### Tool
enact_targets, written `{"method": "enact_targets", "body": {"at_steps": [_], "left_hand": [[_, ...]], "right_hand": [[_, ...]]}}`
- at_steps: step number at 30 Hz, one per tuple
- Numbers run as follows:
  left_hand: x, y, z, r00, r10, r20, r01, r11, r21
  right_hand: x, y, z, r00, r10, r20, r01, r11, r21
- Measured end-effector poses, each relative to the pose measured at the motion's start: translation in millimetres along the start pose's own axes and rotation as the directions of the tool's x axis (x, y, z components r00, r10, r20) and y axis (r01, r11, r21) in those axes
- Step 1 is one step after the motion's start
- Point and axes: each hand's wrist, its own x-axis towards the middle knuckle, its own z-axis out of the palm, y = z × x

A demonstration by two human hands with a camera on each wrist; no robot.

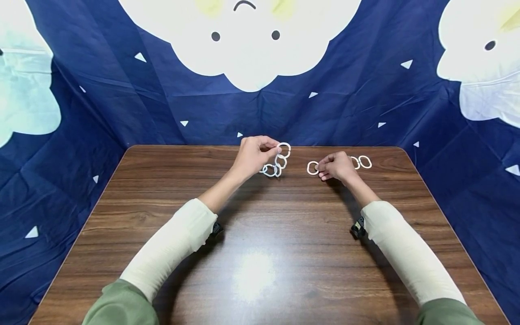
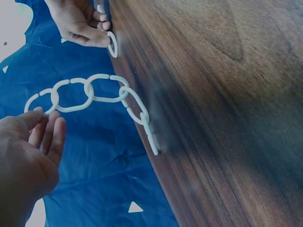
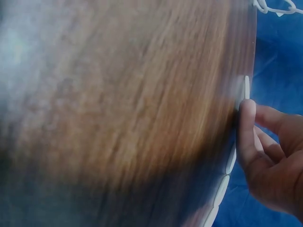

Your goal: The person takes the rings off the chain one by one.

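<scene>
Left hand (image 1: 256,155): grip pinching end link (image 1: 290,149) of white chain (image 2: 88,92), remaining links trailing down toward counter (image 1: 292,225) near far edge. Right hand (image 1: 337,166): grip pinching single link (image 1: 308,168) low at counter, right of chain, apart from it. More links (image 1: 359,162) lying beyond right hand. Seemingly joining; best holding end link steady, keeping pinch clear of its split, easing single link through, not forcing.
</scene>
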Motion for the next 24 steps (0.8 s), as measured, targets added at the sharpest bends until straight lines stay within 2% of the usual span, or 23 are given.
{"method": "enact_targets", "body": {"at_steps": [8,11,15,19,24], "left_hand": [[0.0,-1.1,0.8,1.0,-0.006,0.01,0.006,1.0,-0.003],[0.3,-1.4,0.7,1.0,-0.007,0.009,0.007,1.0,-0.011],[0.2,-1.1,0.5,1.0,-0.007,0.01,0.007,1.0,-0.013],[0.3,-1.0,0.1,1.0,-0.007,0.008,0.007,1.0,-0.017],[1.1,0.2,-1.3,1.0,-0.003,0.005,0.003,1.0,-0.026]], "right_hand": [[2.7,1.9,0.2,0.999,-0.003,-0.048,-0.001,0.997,-0.076],[-0.8,2.3,-0.9,0.998,-0.041,-0.053,0.035,0.993,-0.112],[-9.7,1.6,-3.8,0.991,-0.125,-0.037,0.114,0.97,-0.214],[-20.0,-0.8,-5.8,0.979,-0.205,0.004,0.193,0.915,-0.354],[-28.4,-2.3,0.4,0.946,-0.315,0.078,0.31,0.806,-0.505]]}}
